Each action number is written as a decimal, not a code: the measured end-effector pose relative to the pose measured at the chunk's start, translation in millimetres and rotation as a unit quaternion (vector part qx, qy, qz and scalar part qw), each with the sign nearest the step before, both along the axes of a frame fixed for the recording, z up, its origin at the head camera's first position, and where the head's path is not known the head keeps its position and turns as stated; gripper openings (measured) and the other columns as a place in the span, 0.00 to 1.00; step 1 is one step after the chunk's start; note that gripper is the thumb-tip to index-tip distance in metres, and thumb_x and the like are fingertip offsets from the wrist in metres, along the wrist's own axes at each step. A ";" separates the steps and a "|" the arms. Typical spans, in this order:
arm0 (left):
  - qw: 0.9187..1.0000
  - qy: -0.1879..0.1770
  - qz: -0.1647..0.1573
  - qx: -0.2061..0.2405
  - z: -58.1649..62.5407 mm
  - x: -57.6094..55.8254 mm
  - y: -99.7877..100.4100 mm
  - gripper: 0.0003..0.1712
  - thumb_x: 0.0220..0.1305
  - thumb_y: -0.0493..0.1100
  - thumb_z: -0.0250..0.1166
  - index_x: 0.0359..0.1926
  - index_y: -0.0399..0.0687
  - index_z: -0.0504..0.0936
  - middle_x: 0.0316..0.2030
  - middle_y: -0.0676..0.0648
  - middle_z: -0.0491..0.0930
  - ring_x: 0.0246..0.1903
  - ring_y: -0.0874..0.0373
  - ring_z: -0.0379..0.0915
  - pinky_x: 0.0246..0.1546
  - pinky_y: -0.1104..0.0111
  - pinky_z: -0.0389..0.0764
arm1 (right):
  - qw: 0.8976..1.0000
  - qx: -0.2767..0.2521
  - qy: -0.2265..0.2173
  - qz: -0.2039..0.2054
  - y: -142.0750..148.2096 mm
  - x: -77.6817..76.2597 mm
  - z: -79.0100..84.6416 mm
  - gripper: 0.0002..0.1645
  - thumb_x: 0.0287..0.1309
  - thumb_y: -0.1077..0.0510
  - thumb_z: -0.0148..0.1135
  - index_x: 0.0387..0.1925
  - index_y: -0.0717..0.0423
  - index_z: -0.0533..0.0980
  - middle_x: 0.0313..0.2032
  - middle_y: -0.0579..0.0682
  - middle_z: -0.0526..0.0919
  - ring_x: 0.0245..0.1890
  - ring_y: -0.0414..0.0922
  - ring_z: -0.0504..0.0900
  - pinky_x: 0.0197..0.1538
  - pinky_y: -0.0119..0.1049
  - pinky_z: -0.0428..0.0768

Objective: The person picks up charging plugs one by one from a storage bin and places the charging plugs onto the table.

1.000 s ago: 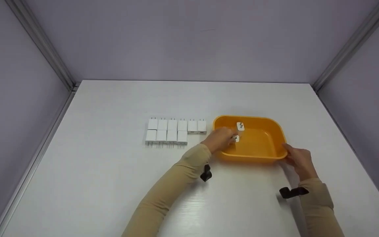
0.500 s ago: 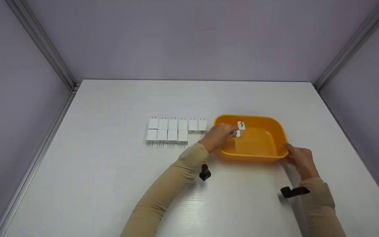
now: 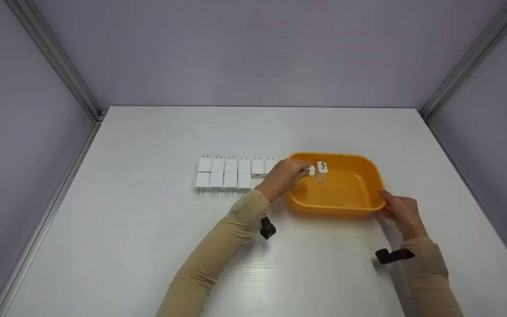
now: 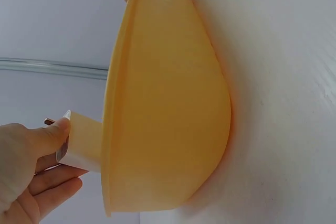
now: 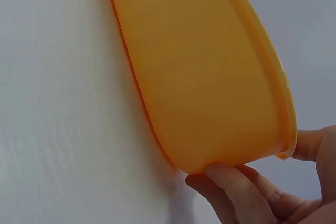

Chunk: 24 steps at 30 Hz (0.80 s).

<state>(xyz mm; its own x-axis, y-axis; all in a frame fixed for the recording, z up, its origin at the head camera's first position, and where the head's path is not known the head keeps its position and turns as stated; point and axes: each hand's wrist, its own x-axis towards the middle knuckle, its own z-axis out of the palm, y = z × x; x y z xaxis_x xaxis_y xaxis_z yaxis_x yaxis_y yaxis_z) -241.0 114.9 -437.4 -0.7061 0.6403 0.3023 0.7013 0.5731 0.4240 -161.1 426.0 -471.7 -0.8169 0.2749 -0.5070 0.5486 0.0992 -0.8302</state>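
Note:
My left hand (image 3: 283, 177) is over the left side of an orange plastic bin (image 3: 346, 193), pinching a white USB charger (image 3: 310, 171) between thumb and fingers. In the left wrist view this charger (image 4: 85, 142) shows beside the bin's rim, with a metal prong by the thumb. Another white charger (image 3: 322, 167) stands inside the bin, its prongs upward. At the bin's near right corner, my right hand (image 3: 403, 215) grips it; in the right wrist view the fingers (image 5: 239, 192) press against the outer wall and the thumb is at the rim.
Left of the bin, several white chargers (image 3: 230, 166) lie side by side in two rows on the white table (image 3: 148, 246). Prongs point away in the far row and toward the person in the near row. Pale walls (image 3: 253, 57) enclose the table.
My left hand has risen and moved left with the charger, from inside the bin to near its left rim. The right hand keeps its grip on the bin.

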 end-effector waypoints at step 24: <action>0.998 0.018 0.039 0.053 11.2 0.2 -44.0 0.18 0.68 0.38 0.57 0.56 0.37 0.79 0.49 0.42 0.85 0.49 0.51 0.83 0.53 0.67 0.82 | 1.000 0.002 -0.006 -0.011 -1.5 -0.4 -2.3 0.36 0.55 0.37 0.64 0.53 0.61 0.74 0.24 0.33 0.83 0.27 0.30 0.81 0.37 0.23 0.80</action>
